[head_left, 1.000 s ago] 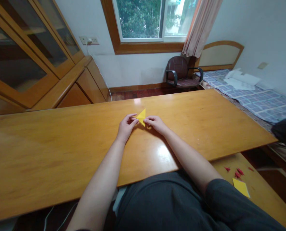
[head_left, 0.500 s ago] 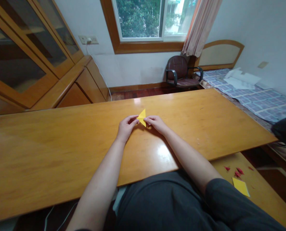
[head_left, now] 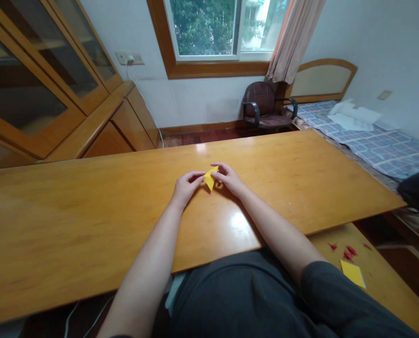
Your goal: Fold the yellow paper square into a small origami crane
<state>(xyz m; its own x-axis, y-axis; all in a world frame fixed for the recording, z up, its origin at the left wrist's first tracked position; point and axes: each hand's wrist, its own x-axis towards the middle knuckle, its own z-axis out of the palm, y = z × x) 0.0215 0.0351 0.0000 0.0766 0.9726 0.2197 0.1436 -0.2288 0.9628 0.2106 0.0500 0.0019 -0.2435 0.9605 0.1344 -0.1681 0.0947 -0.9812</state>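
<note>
Both bare arms reach forward and converge, the left forearm (head_left: 156,249) rising from the lower left and the right forearm (head_left: 276,223) slanting in from the lower right. The left hand (head_left: 186,190) is set in a pinch, thumb and index finger stretched inward with their tips close together. The right hand (head_left: 228,180) faces it just beside, its thumb pointing inward and its index finger arching out farther ahead (other fingers curl underneath, partly hidden). The fingertips of one point toward those of the other, with a narrow gap between.
</note>
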